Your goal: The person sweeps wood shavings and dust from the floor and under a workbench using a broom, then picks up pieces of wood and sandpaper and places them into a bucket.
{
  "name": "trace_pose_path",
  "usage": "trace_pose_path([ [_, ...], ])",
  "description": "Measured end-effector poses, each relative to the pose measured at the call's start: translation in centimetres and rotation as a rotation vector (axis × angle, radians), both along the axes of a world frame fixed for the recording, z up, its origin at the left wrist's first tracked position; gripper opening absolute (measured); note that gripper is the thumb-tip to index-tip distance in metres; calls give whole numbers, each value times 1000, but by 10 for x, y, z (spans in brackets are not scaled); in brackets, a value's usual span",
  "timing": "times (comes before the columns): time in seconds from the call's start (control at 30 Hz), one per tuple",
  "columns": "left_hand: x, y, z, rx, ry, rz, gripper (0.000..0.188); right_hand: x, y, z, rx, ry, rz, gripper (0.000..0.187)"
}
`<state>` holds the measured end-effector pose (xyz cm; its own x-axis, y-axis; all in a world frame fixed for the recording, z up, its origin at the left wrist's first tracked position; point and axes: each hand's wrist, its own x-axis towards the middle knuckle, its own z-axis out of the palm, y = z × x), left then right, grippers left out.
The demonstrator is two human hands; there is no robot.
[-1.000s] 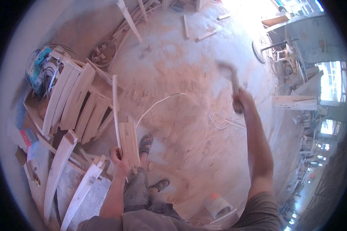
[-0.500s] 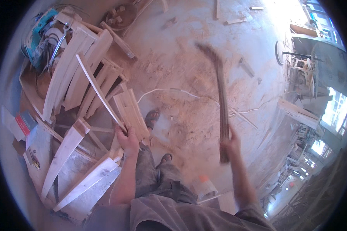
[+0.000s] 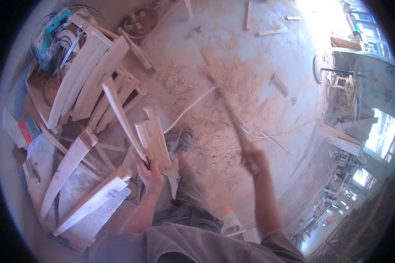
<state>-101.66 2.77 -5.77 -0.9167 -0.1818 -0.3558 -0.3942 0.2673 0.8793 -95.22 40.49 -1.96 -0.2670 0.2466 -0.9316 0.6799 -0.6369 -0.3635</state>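
Two hands (image 3: 151,174), two sandals (image 3: 186,138)

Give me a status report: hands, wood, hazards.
Left hand gripping strip. Right hand gripping long-handled tool, blurred. Strip slanted, board beside it. White cable across floor.

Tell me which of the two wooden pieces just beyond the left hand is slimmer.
The pale wooden strip, slanting up and leftward from the left hand, which grips it; the other, a broader wooden block, is to its right.

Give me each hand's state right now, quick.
Left hand: closed, holding a thin wooden strip.
Right hand: closed, holding a long tool, blurred.
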Motion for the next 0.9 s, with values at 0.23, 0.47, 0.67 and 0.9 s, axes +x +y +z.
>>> trace_pose_path([
  [0.23, -16, 98, -65, -66, -31, -55, 33, -191, 282, -19, 373, 175, 46, 23],
  [0.47, -61, 134, -95, -192, 99, -258, 37, -269, 235, -59, 1202, 180, 835, 39],
  [0.67, -113, 98, -146, -247, 98, -171, 44, -265, 160, -94, 954, 122, 840, 43],
  [0.9, -165, 76, -199, -460, 231, -283, 46, -164, 131, -177, 688, 108, 603, 62],
])
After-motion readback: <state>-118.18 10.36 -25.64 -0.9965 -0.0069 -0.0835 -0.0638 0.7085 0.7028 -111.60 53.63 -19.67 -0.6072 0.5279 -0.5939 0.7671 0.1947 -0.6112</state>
